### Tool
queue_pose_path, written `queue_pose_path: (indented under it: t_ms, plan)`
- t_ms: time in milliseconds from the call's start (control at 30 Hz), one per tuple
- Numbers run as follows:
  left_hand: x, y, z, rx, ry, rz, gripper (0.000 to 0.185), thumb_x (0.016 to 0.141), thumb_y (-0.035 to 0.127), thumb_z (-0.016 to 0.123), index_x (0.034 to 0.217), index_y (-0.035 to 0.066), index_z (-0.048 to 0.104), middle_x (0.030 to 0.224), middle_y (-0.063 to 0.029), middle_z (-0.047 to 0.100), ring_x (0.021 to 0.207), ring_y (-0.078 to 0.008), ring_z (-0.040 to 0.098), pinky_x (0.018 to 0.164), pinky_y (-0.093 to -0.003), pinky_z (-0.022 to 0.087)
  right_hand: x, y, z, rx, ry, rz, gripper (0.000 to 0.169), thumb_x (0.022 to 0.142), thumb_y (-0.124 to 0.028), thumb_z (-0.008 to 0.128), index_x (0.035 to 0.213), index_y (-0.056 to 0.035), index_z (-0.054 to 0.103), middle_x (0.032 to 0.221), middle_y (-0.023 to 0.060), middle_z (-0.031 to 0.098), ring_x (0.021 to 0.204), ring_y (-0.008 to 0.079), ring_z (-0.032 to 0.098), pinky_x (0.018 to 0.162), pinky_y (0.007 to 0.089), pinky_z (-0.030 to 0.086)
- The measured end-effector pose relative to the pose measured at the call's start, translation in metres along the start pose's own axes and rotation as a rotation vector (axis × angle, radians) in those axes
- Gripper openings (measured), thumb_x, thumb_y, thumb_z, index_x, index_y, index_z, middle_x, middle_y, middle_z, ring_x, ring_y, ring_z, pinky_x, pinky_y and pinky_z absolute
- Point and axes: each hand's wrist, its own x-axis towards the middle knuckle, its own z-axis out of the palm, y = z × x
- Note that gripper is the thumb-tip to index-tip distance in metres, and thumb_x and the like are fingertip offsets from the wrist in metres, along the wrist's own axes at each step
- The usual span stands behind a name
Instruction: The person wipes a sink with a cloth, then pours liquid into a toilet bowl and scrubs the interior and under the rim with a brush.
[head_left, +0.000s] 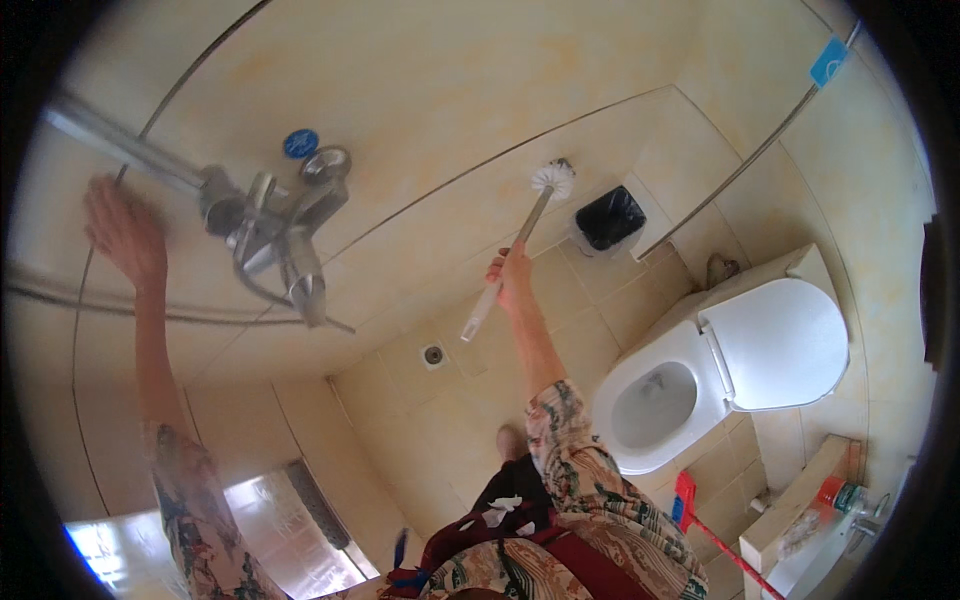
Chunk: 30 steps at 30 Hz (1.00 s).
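Note:
A toilet brush (553, 180) with white bristles is gripped around its handle by my right hand (513, 277). Its head is up against or close to the tiled wall, near a small dark fitting; whether it touches I cannot tell. The clear end of the handle points down over the floor. On the left, my left hand (127, 229) lies spread with its palm towards the wall, beside the metal shower bar (135, 150); it holds nothing that I can see. Between my hands is a chrome shower mixer (281, 232), with a round blue sticker (301, 143) above it.
To the right stands a white toilet (652, 412) with its lid up. A bin with a black liner (611, 217) is by the wall. A floor drain (433, 356) lies below the mixer. At lower right are a red-handled broom or brush (712, 536) and a basin ledge (795, 502) with a bottle.

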Motion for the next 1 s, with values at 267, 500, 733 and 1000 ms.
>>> queue_pose_path:
  t_ms: [267,500,733,1000]
  plan:
    - [-0.008,-0.010,0.031,0.004,0.176,0.153,0.046,0.095,0.028,0.030,0.133,0.002,0.034,0.137,-0.0162,0.036,0.129,-0.0335,0.028,0.104,-0.0462,0.014,0.032,-0.020,-0.048,-0.162,0.007,0.049,0.043,0.092,-0.045,0.036,0.071,-0.0088,0.043,0.048,-0.0003,0.039,0.035,0.0112,0.039,0.031,0.0271,0.031]
    - [-0.005,-0.007,0.032,0.082,0.134,0.129,0.051,0.095,0.034,0.028,0.138,0.006,0.026,0.142,-0.0165,0.027,0.130,-0.0349,0.025,0.103,-0.0508,0.015,0.040,-0.032,-0.026,-0.347,0.012,-0.131,0.035,0.093,-0.040,0.037,0.078,-0.0097,0.042,0.050,-0.0015,0.039,0.039,0.0084,0.039,0.033,0.0241,0.031]
    - [-0.016,-0.017,0.031,0.095,0.101,0.073,0.050,0.094,0.032,0.028,0.137,0.006,0.026,0.140,-0.0184,0.028,0.129,-0.0374,0.027,0.104,-0.0494,0.014,0.078,-0.053,-0.013,-0.134,-0.017,-0.334,0.026,0.094,-0.030,0.039,0.079,-0.0082,0.042,0.058,-0.0017,0.040,0.041,0.0087,0.037,0.035,0.0247,0.032]
    - [-0.008,-0.010,0.025,0.073,0.080,-0.008,0.047,0.093,0.025,0.030,0.133,0.000,0.031,0.139,-0.0184,0.031,0.129,-0.0366,0.026,0.105,-0.0487,0.012,-0.007,-0.057,-0.004,-0.840,-0.022,-0.709,0.025,0.093,-0.025,0.040,0.086,-0.0014,0.043,0.064,0.0152,0.048,0.055,0.0274,0.049,0.049,0.0378,0.039]
